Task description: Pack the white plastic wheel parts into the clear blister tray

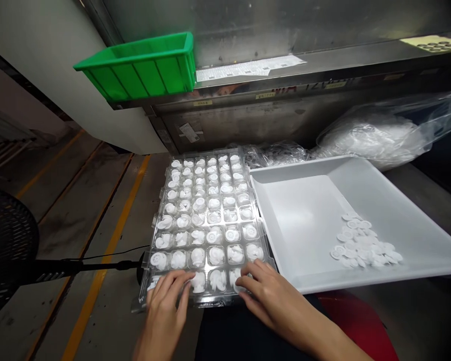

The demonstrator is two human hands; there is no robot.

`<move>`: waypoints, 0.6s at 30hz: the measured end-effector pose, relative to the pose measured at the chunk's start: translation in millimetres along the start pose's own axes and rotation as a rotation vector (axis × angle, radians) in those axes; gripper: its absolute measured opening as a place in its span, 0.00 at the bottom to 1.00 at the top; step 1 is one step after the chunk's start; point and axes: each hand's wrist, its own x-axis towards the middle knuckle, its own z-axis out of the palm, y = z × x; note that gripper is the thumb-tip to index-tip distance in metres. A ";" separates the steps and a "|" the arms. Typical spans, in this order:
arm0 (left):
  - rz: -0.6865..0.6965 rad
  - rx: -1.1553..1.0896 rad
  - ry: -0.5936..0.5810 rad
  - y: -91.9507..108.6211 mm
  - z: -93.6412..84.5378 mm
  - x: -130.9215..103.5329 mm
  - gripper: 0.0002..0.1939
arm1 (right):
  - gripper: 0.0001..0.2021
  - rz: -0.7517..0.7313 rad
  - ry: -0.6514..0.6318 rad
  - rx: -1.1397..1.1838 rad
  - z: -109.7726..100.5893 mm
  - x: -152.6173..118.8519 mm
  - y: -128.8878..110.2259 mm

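A clear plastic tray [265,239] with rows of square pockets lies in front of me, its pockets filled with small white round plastic parts [197,256]. My left hand [168,298] is over the front left pockets, fingers a little bent and apart, thumb close below the index fingertip. At the front right corner, my right hand [262,287] reaches in with spread, curved fingers, the tips touching or just above the parts there. Neither hand visibly holds anything. The fingers partly cover the front row. More loose white discs [368,245] form a pile in a grey bin.
The shallow grey bin [304,210] adjoins the tray's right side. Behind it sit clear plastic bags [376,138] with white contents. A green bin [135,70] and paper sheets [248,68] rest on the metal ledge. A black fan [9,255] stands left; a red seat [357,326] shows below.
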 end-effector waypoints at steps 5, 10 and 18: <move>0.022 0.219 0.014 12.5 1.0 -11.4 0.19 | 0.06 -0.042 -0.032 0.000 -2.0 2.8 -3.6; -0.001 0.326 0.032 34.5 8.2 -10.0 0.17 | 0.06 -0.072 -0.061 -0.019 0.3 3.1 -5.3; 0.129 0.249 -0.087 2.2 13.3 -9.0 0.14 | 0.06 -0.120 -0.073 -0.085 -0.6 7.4 -11.2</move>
